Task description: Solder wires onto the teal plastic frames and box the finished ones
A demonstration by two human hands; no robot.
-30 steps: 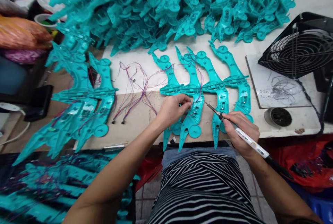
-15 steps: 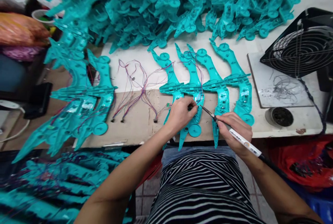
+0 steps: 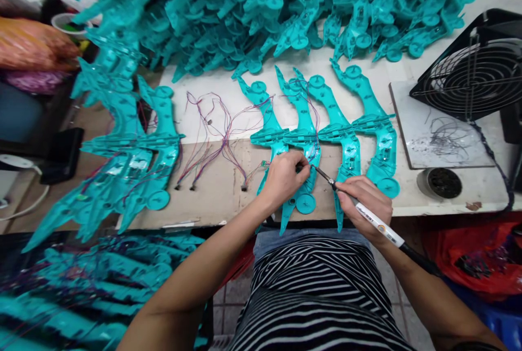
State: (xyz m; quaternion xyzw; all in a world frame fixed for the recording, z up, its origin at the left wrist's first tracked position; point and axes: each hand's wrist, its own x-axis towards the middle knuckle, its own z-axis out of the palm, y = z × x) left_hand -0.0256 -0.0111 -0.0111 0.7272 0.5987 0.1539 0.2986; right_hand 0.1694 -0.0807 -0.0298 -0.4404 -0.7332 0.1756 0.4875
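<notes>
right hand [image 3: 365, 203] grasping iron [image 3: 377, 223] pen-style, tip pointing at shell [image 3: 300, 116] just beside left fingertips. left hand [image 3: 283, 178] bending over same shell, thumb and finger bunching; cannot tell whether they are pinching anything. shell lying on table [image 3: 220, 196] between neighbouring shells [image 3: 348, 147]. wires [image 3: 225, 142] lying left; fan [image 3: 468, 85], tin [image 3: 444, 183] sitting right.

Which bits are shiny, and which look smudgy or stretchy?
Head view: white glints on the turquoise plastic pieces near the soldering iron; head view: the turquoise pile at lower left looks smeary; head view: the fan seems stretched towards the edge.
</notes>
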